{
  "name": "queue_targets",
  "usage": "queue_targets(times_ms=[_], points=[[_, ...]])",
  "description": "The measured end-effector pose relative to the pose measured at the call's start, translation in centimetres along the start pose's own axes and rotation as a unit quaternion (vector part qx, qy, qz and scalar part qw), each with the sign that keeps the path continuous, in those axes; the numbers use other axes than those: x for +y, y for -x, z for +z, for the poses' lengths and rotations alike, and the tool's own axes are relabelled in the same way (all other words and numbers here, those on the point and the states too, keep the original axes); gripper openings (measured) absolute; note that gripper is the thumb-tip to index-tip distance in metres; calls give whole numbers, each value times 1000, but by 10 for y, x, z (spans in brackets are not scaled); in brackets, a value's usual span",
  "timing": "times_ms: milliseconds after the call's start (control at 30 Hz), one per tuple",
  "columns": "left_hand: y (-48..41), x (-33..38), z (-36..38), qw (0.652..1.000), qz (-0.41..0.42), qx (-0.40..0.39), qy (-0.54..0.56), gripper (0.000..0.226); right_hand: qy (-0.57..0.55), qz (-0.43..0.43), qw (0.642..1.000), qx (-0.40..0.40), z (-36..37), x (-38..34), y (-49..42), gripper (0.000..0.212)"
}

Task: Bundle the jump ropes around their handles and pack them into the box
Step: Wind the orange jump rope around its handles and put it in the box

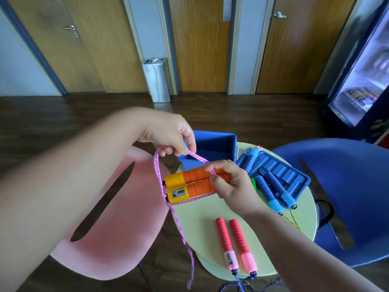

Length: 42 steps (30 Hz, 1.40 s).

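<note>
Table point(210, 213): round, pale yellow-green top, set between two chairs.
Pink chair point(117, 239): left of the table, moulded shell with a long dark slot.
Blue chair point(347, 186): right of the table, close against its edge.
Floor point(63, 114): dark wood planks.
Wooden doors point(200, 49): three along the far wall.
Lever handle point(70, 28): on the left door.
Metal bin point(156, 81): tall, brushed steel, standing against the wall between the left and middle doors.
Glass-door cooler point(366, 70): far right, lit inside, blue frame.
Black strap point(326, 213): loops out below the table's right edge.
</note>
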<state>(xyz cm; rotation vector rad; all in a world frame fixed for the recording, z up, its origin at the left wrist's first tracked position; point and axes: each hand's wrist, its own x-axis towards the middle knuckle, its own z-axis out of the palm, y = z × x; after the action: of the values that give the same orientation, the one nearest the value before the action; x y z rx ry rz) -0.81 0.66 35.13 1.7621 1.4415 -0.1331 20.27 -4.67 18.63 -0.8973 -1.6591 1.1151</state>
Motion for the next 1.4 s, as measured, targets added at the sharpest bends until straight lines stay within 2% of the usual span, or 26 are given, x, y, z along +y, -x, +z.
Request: queue_targets(times_ms=[167, 267, 333, 400, 500, 567, 667, 800, 867, 1033, 1100, 1200, 1300, 1333, 1400], points=[[6, 8, -17, 996, -67, -49, -24, 27, 2, -32, 999, 1, 4, 1, 0, 24], [8, 7, -24, 996, -66, -53, -9, 28, 7, -13, 1000, 26, -1, 6, -2, 26], [5, 1, -24, 1000, -21, -11, 7, 25, -12, -3, 999, 37, -5, 7, -2, 23], [-2, -7, -23, 996, 49, 77, 12, 16, -42, -6, 998, 44, -9, 3, -1, 20], [-18, -20, -14, 967, 130, 216, 29, 5, -75, -18, 995, 56, -14, -8, -1, 17], [-34, -31, -2, 956, 141, 245, 75, 5, -102, -21, 992, 71, -16, -17, -3, 15], [-48, -52, 23, 947, 133, 231, 181, 6, -153, -22, 982, 110, -18, -32, -9, 17], [-60, -56, 86, 920, 116, 234, 292, 23, -167, -43, 974, 149, -21, -46, -37, 22], [-65, -43, 119, 902, 123, 192, 366, 15, -154, -31, 975, 160, -24, -47, -56, 21], [-55, -15, 150, 919, 180, 170, 308, 27, -64, 27, 984, 163, -33, -15, -83, 14], [-44, -3, 139, 912, 189, 198, 307, 30, -43, 26, 986, 159, -33, -4, -80, 13], [-28, 6, 105, 891, 194, 231, 339, 22, -1, -9, 987, 158, -28, 3, -70, 18], [-16, 9, 76, 898, 195, 250, 304, 22, -11, -21, 990, 137, -18, 4, -58, 9], [-14, 9, 67, 906, 183, 263, 278, 23, -28, -17, 991, 132, -15, 3, -55, 13], [-15, 8, 54, 919, 154, 291, 216, 26, -54, -13, 990, 130, -11, 3, -49, 34]])
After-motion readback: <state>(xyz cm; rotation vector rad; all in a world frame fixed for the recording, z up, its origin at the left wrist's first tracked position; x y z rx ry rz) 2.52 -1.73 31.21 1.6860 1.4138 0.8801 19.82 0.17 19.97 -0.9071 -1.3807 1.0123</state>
